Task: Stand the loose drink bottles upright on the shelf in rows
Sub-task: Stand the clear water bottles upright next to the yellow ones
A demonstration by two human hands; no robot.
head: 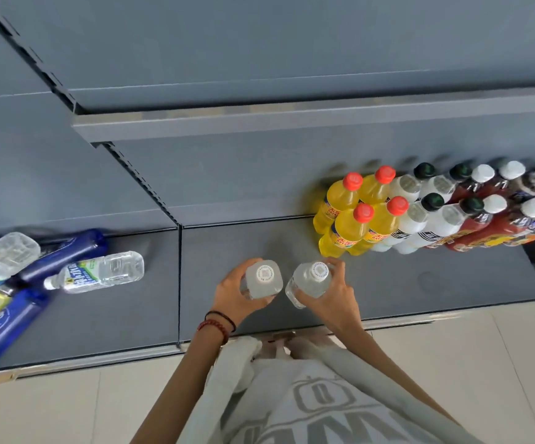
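Observation:
My left hand grips a clear bottle with a white cap, held upright over the grey bottom shelf. My right hand grips a second clear bottle, tilted slightly, just right of the first. Both sit left of and in front of the standing rows: yellow bottles with red caps, milky white ones, then red drinks further right. Loose bottles lie on their sides at the left: a clear one, dark blue ones and another clear one.
An upper shelf juts out above the rows. A seam divides the bottom shelf into two sections. Pale tiled floor runs below the shelf's front edge. My light shirt fills the lower middle.

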